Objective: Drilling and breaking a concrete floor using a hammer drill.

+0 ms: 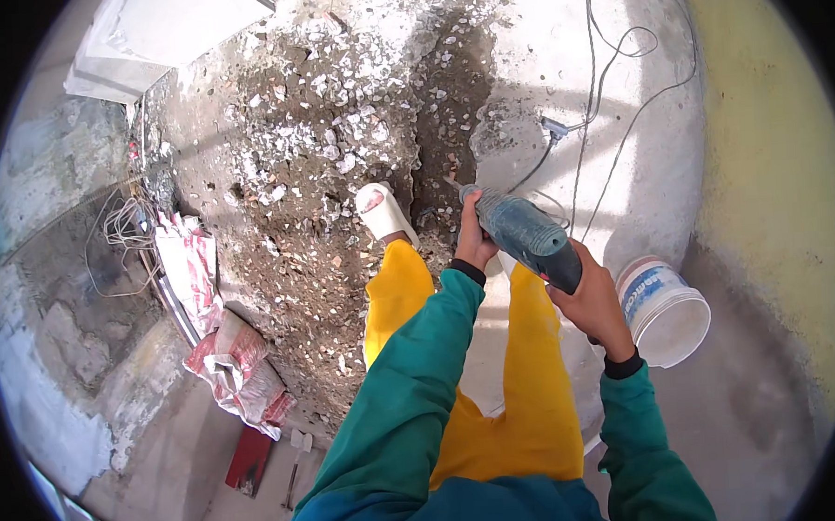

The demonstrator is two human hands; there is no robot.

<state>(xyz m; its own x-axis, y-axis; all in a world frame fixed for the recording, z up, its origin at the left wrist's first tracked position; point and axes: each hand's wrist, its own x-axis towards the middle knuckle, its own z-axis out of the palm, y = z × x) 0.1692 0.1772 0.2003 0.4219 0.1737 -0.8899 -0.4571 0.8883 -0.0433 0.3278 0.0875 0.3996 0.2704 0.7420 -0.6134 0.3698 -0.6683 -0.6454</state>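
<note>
Both my hands are closed on a dusty blue-green rotary hammer (523, 226), held low in front of my legs. My left hand (473, 238) grips it near its front end. My right hand (594, 301) is wrapped around the rear handle. The tool's short bit points away from me toward the edge where broken, rubble-strewn ground (293, 173) meets the pale concrete slab (539, 60). Whether the bit touches the ground is hard to tell. A cream slipper (389, 213) on my left foot stands on the rubble, just left of the bit.
A power cord joint (553, 128) lies on the slab, its grey cable looping toward the far right. Right of my hands lies a tipped white bucket (672, 316) by the yellow wall (767, 152). Red-and-white sacks (241, 371), tangled wire (127, 222) and a hammer (297, 459) lie left.
</note>
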